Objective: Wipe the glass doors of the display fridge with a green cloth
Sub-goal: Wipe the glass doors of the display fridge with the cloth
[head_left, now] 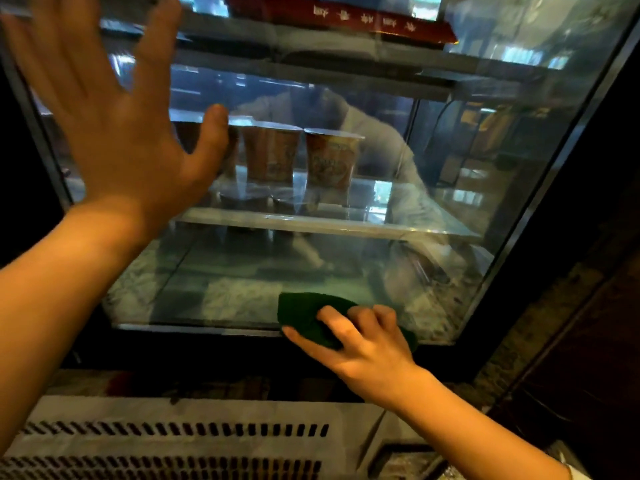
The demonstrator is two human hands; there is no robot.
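The display fridge's glass door (433, 161) fills most of the view and reflects the room. My left hand (117, 123) lies flat on the upper left of the glass with its fingers spread. My right hand (360, 344) grips a bunched green cloth (304, 313) and holds it against the glass at the door's bottom edge, right of centre. My fingers cover the right part of the cloth.
Behind the glass, printed cups (332, 157) stand on a glass shelf (329, 225). A red box (346, 15) lies on the top shelf. A dark frame (540, 216) borders the door on the right. Below the door runs a grey vent grille (173, 431).
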